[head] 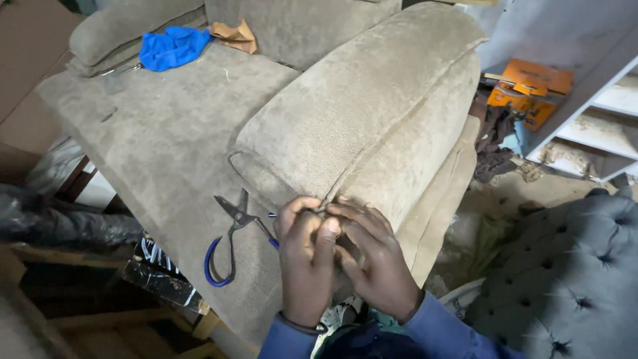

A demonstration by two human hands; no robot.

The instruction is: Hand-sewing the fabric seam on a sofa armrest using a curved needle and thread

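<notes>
Head view, looking down on an upholstered sofa section in beige chenille. The left hand (307, 256) and the right hand (373, 256) meet at the near end of the padded armrest cushion (372, 113), where a corded seam (345, 176) runs down the cushion to its lower corner. Left hand: fingers curled tight, thumb laid over the fingertips, the grip narrow and pinching the fabric at the seam's end. Right hand: fingers bent inward against the same spot, touching the left hand's fingers, the grip likewise closed on the fabric; whether a needle or thread lies between the fingers cannot be told. Both wrists emerge from blue sleeves (438, 329). Just left of the left hand, on the flat seat panel (166, 133), lie scissors (229, 239) with dark blades partly open and blue loop handles, one handle passing behind the left hand. At the far end of the seat panel rest a crumpled blue cloth (171, 46) and, beside it, a piece of brown paper (236, 34). To the right, well apart from the hands, an orange box (530, 90) sits by a white shelf unit (598, 126), and a grey button-tufted cushion (571, 279) fills the lower right corner.
</notes>
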